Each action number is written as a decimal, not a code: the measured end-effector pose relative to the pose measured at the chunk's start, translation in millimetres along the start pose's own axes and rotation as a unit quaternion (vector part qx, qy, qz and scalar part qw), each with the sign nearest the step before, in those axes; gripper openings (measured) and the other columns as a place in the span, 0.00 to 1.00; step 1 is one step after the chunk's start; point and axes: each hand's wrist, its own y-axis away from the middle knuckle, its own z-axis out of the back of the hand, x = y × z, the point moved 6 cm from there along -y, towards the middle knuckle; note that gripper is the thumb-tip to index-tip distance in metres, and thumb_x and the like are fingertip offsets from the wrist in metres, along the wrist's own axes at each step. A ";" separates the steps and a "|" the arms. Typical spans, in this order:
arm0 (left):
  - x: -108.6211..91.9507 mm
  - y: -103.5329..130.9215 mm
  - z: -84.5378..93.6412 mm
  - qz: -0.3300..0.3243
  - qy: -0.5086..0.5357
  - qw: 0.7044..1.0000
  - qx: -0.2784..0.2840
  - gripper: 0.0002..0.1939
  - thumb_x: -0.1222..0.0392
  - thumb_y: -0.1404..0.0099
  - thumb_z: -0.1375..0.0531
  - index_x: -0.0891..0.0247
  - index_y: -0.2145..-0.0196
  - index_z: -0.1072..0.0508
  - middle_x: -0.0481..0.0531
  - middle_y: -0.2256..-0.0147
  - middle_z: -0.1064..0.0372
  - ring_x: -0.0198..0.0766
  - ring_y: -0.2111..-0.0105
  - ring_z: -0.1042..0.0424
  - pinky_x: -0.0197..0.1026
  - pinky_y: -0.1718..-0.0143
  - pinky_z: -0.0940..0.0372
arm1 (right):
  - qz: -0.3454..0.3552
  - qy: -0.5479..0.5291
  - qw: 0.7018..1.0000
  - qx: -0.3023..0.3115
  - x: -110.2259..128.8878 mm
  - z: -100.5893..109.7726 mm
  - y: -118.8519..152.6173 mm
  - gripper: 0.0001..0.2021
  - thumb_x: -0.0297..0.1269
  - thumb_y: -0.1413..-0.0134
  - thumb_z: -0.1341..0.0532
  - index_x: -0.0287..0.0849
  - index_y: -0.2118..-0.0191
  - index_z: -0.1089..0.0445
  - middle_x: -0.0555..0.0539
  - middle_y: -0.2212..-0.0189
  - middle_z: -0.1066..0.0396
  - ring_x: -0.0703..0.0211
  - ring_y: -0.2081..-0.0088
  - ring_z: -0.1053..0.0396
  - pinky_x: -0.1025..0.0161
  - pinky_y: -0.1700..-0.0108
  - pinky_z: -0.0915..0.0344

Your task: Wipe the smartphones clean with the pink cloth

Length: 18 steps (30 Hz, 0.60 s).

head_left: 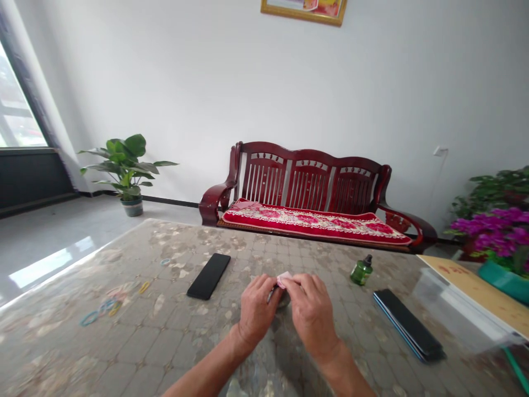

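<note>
My right hand is closed, with thumb and fingers pinching a small pale pink-and-white piece of cloth or paper. Close beside it, my left hand is also closed, its fingertips meeting the right ones at this piece. A dark, partly see-through thing shows between and below the fingers; the hands hide most of it, so its kind is unclear. Both hands are just above the patterned tablecloth. To the left of my hands lies a black phone.
Hair ties lie scattered at the left. On the right are a green bottle with a dark top, a dark flat case, a clear plastic sheet and purple flowers. Beyond the table stands a wooden bench.
</note>
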 end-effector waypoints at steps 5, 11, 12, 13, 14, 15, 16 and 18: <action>-1.0 -3.2 -0.2 -0.004 0.007 1.000 0.012 0.12 0.55 0.27 0.47 0.58 0.63 0.26 0.51 0.69 0.29 0.41 0.66 0.30 0.40 0.63 0.38 | -0.032 0.032 0.999 -0.015 -27.9 5.0 4.4 0.13 0.30 0.34 0.46 0.48 0.52 0.26 0.46 0.62 0.28 0.56 0.61 0.34 0.59 0.56 0.39; -1.9 -3.3 -2.7 0.003 0.021 1.000 0.013 0.12 0.55 0.27 0.47 0.59 0.65 0.26 0.51 0.69 0.30 0.40 0.66 0.30 0.39 0.64 0.37 | -0.004 0.022 1.000 -0.010 -2.8 -0.7 2.9 0.13 0.31 0.34 0.46 0.49 0.52 0.26 0.46 0.62 0.28 0.56 0.61 0.34 0.59 0.57 0.39; -1.4 -3.1 -2.5 0.003 0.023 1.000 0.012 0.13 0.55 0.27 0.48 0.60 0.65 0.26 0.51 0.69 0.30 0.40 0.66 0.31 0.39 0.64 0.37 | 0.004 0.017 1.000 -0.006 1.5 -2.0 1.9 0.13 0.31 0.34 0.46 0.49 0.52 0.26 0.46 0.62 0.27 0.56 0.61 0.34 0.59 0.57 0.39; -0.7 -3.0 -2.1 0.002 0.023 1.000 0.009 0.13 0.55 0.27 0.48 0.60 0.66 0.26 0.51 0.70 0.30 0.40 0.67 0.31 0.39 0.64 0.37 | 0.007 0.013 1.000 -0.006 2.8 -2.5 1.1 0.13 0.31 0.34 0.46 0.49 0.52 0.26 0.46 0.62 0.27 0.56 0.60 0.33 0.59 0.57 0.39; 0.1 -3.1 -1.7 0.000 0.024 1.000 0.007 0.13 0.55 0.27 0.48 0.60 0.65 0.26 0.50 0.70 0.30 0.40 0.67 0.31 0.39 0.64 0.37 | 0.005 0.010 1.000 -0.011 0.8 -2.2 0.6 0.13 0.31 0.34 0.46 0.49 0.52 0.26 0.46 0.62 0.27 0.57 0.60 0.33 0.59 0.57 0.39; 1.1 -3.4 -1.4 -0.003 0.025 1.000 0.005 0.13 0.56 0.27 0.48 0.60 0.65 0.26 0.50 0.69 0.30 0.40 0.67 0.30 0.39 0.64 0.37 | -0.004 0.007 1.000 -0.019 -4.4 -1.4 0.5 0.12 0.31 0.34 0.46 0.49 0.53 0.26 0.46 0.63 0.27 0.57 0.60 0.33 0.59 0.56 0.39; 2.3 -3.8 -1.2 -0.004 0.027 1.000 0.002 0.13 0.56 0.27 0.48 0.60 0.64 0.26 0.50 0.69 0.30 0.39 0.67 0.30 0.38 0.64 0.37 | -0.017 0.004 0.999 -0.027 -12.2 -0.4 0.9 0.12 0.32 0.34 0.46 0.48 0.53 0.26 0.46 0.63 0.27 0.57 0.60 0.33 0.60 0.56 0.39; 4.9 -4.7 -1.4 -0.003 0.029 1.000 -0.005 0.12 0.56 0.27 0.47 0.60 0.64 0.26 0.50 0.70 0.30 0.39 0.68 0.30 0.38 0.66 0.37 | -0.056 -0.012 0.998 -0.037 -31.7 0.2 3.5 0.12 0.33 0.34 0.46 0.48 0.55 0.25 0.47 0.64 0.27 0.58 0.60 0.32 0.61 0.55 0.38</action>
